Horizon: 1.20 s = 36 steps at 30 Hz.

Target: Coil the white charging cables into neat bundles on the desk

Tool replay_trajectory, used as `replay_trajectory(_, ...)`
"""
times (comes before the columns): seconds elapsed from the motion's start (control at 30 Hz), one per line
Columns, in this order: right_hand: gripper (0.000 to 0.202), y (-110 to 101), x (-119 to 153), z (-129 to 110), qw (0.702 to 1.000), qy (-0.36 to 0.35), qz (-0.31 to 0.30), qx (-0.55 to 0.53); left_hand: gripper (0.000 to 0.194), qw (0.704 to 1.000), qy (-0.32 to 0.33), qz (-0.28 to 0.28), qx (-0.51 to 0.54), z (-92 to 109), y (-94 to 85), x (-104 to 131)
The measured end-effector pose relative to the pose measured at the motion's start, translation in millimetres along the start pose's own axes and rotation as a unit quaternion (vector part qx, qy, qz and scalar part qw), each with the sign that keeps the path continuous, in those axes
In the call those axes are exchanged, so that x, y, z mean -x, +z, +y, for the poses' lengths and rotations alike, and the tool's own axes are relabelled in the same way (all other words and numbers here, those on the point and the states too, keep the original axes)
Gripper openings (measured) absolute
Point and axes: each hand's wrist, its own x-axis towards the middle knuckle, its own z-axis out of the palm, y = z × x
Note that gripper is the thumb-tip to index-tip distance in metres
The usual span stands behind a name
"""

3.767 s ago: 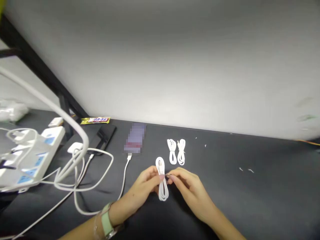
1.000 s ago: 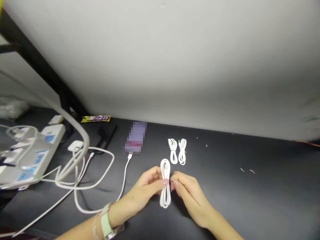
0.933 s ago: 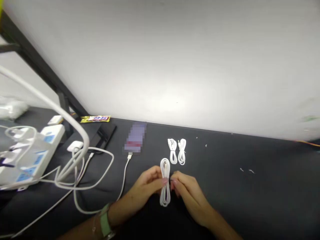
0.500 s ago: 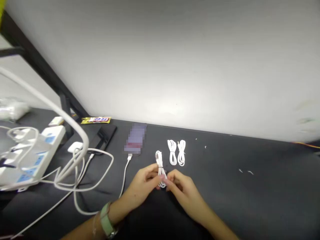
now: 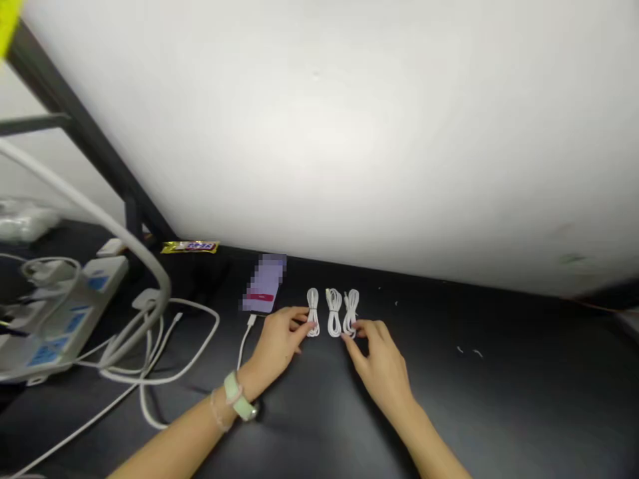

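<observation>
Three bundled white charging cables lie side by side on the black table, each tied around its middle. At the left cable (image 5: 313, 301), my left hand (image 5: 279, 339) has its thumb and fingertips closed on the lower left side. The middle cable (image 5: 334, 313) lies untouched between my hands. My right hand (image 5: 382, 359) pinches the lower end of the right cable (image 5: 352, 301) between thumb and index finger. A pale green watch band (image 5: 238, 397) circles my left wrist.
Left of the cables lies a phone (image 5: 263, 283), its screen blurred, with a white cord (image 5: 243, 346) plugged in. A yellow-wrapped snack bar (image 5: 190, 247) rests by the wall. A white power strip (image 5: 112, 273) and tangled cords fill the left side. White scraps (image 5: 478, 353) lie right.
The cable held between both hands now lies left of the other two, forming a row. My right hand has moved over to the right cable. The view has shifted slightly.
</observation>
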Motion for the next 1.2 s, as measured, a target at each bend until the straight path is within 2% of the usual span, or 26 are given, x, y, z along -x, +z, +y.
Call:
replay_trajectory(0.17,0.012,-4,-1,3,0.998,-0.02,-0.051,0.024,0.022,0.997,0.051,0.045,-0.048,-2,0.5,-1)
replay_trajectory(0.27,0.008,-6,-2,5,0.996,-0.038,-0.08,0.03,0.022,0.99,0.085,0.082,-0.075,1,-2.6,3)
replay_trajectory(0.33,0.006,-5,-1,6,0.995,-0.033,-0.089,0.038,0.026,0.991,0.084,0.077,-0.067,2,-5.4,7)
replay_trajectory(0.43,0.007,-3,1,2,0.997,-0.042,-0.057,0.027,0.032,0.998,0.058,0.015,-0.022,0,-8.1,14)
replay_trajectory(0.53,0.009,-2,6,-9,0.994,-0.103,-0.025,-0.023,0.036,0.995,0.005,-0.085,0.052,-3,-7.0,19)
replay_trajectory(0.67,0.008,-4,18,-27,0.972,-0.221,-0.043,-0.069,0.04,0.971,-0.031,-0.179,0.154,-1,-3.6,22)
replay_trajectory(0.73,0.008,-5,24,-32,0.962,-0.246,-0.068,-0.097,0.038,0.96,-0.033,-0.207,0.188,2,-3.6,22)
replay_trajectory(0.8,0.002,-6,27,-33,0.958,-0.216,-0.093,-0.165,0.036,0.95,-0.038,-0.225,0.211,4,-4.4,22)
replay_trajectory(0.87,0.011,-5,27,-32,0.95,-0.119,-0.108,-0.268,0.035,0.944,-0.048,-0.234,0.227,4,-5.2,22)
replay_trajectory(0.93,0.017,-4,23,-29,0.917,0.021,-0.129,-0.376,0.036,0.941,-0.058,-0.238,0.234,3,-5.3,22)
replay_trajectory(1.03,0.029,-3,14,-26,0.813,0.2,-0.201,-0.508,0.037,0.939,-0.066,-0.246,0.23,1,-4.6,22)
replay_trajectory(1.13,0.035,-4,7,-25,0.7,0.284,-0.28,-0.592,0.035,0.943,-0.06,-0.258,0.199,3,-4.0,25)
replay_trajectory(1.2,0.034,-6,6,-24,0.644,0.308,-0.316,-0.625,0.032,0.946,-0.047,-0.271,0.172,6,-3.9,27)
